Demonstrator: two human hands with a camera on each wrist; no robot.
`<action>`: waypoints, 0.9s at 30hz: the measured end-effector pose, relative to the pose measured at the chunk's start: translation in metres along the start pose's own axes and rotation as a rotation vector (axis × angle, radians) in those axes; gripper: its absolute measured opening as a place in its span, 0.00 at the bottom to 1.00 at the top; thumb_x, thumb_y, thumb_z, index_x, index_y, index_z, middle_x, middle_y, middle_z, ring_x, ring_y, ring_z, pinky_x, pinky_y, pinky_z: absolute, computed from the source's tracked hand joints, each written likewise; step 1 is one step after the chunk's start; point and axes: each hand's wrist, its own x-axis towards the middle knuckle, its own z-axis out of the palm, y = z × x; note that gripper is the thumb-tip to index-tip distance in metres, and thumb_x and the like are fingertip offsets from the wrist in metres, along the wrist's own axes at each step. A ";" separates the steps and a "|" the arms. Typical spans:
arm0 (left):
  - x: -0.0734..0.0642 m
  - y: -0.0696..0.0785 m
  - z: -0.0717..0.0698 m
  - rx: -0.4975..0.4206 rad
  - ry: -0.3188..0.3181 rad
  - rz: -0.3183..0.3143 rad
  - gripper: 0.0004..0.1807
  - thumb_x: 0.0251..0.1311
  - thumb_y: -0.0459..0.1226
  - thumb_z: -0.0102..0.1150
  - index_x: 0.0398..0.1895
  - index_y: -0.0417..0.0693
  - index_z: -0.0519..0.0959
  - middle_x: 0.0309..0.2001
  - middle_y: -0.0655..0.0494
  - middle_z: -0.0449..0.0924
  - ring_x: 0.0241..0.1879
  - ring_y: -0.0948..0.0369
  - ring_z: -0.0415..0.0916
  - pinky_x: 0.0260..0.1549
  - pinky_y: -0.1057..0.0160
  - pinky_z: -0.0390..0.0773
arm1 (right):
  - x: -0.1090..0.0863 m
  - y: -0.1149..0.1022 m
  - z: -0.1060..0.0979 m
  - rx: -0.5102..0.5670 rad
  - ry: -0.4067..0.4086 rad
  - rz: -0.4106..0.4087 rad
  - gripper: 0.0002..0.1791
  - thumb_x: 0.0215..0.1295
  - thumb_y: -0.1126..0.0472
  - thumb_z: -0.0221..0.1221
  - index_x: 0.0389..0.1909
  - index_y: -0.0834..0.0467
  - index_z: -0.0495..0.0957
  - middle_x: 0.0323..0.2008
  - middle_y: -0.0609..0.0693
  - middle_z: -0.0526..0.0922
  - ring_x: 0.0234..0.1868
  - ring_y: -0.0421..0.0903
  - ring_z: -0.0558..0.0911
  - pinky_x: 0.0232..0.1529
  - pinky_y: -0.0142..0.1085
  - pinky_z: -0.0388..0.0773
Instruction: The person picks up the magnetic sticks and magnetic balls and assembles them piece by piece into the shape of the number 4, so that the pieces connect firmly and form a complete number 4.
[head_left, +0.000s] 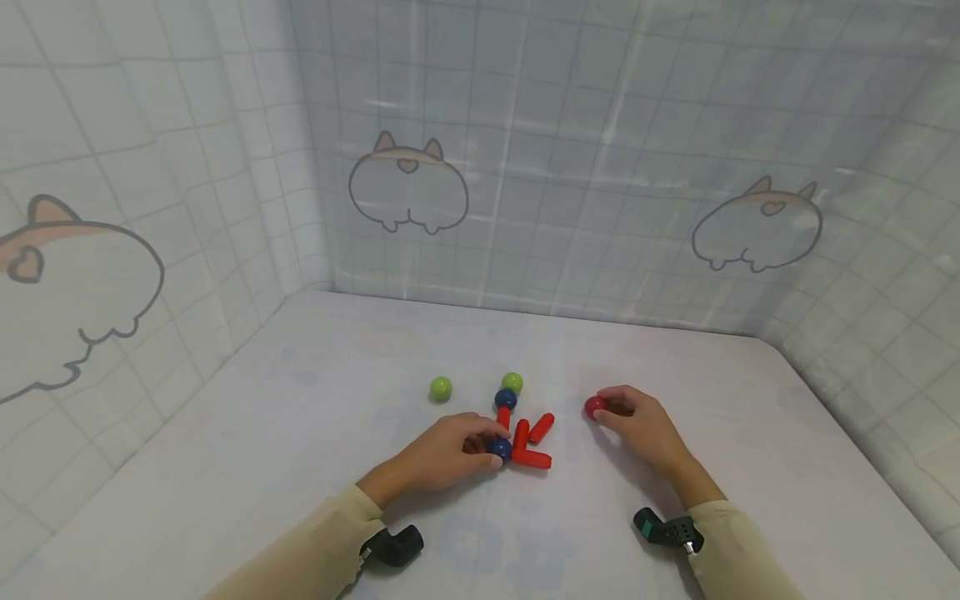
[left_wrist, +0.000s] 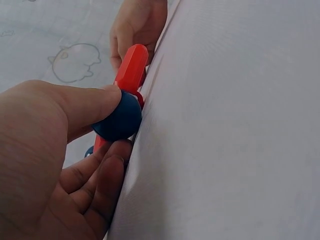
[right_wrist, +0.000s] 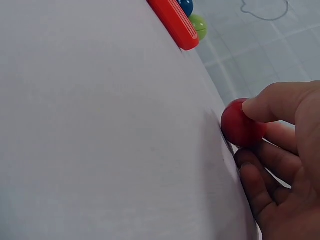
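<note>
The left hand [head_left: 446,452] pinches the nearer blue ball [head_left: 500,451] between thumb and fingers; a red rod [head_left: 504,418] lies between it and the farther blue ball [head_left: 506,399], a green ball [head_left: 512,382] just behind. Three other red rods [head_left: 534,460] lie alongside on the white tabletop [head_left: 300,375]. Well apart, the right hand [head_left: 647,429] pinches a dark-red ball [head_left: 593,407]

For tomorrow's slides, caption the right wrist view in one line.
Right grip pinches a red ball by the white tabletop, with a red rod, blue ball and green ball farther off.
</note>
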 end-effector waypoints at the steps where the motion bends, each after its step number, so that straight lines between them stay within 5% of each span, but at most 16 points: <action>1: 0.000 0.000 0.000 0.001 0.001 -0.004 0.20 0.64 0.42 0.67 0.59 0.58 0.80 0.48 0.69 0.77 0.43 0.67 0.75 0.47 0.65 0.78 | -0.001 -0.001 0.000 -0.008 -0.003 -0.010 0.21 0.68 0.54 0.63 0.59 0.59 0.76 0.54 0.56 0.81 0.56 0.55 0.77 0.57 0.52 0.75; 14: -0.004 0.006 0.002 -0.020 0.015 -0.034 0.20 0.63 0.43 0.67 0.59 0.59 0.80 0.46 0.69 0.77 0.43 0.66 0.74 0.46 0.65 0.78 | -0.013 -0.006 0.001 0.025 -0.020 -0.015 0.22 0.69 0.51 0.63 0.59 0.57 0.77 0.53 0.53 0.82 0.54 0.52 0.79 0.56 0.49 0.77; 20: -0.005 0.007 0.003 -0.021 0.010 -0.031 0.20 0.63 0.44 0.67 0.59 0.59 0.81 0.46 0.69 0.77 0.43 0.66 0.74 0.46 0.65 0.78 | -0.025 -0.013 0.002 0.134 -0.051 0.031 0.23 0.67 0.50 0.64 0.58 0.57 0.76 0.54 0.53 0.80 0.44 0.47 0.83 0.45 0.37 0.81; 27: -0.004 0.007 0.002 -0.008 0.012 -0.044 0.20 0.64 0.44 0.67 0.59 0.59 0.80 0.46 0.69 0.77 0.43 0.66 0.74 0.46 0.65 0.78 | -0.033 -0.015 0.001 0.268 -0.118 -0.021 0.21 0.69 0.61 0.62 0.60 0.62 0.75 0.54 0.59 0.79 0.39 0.50 0.85 0.39 0.35 0.83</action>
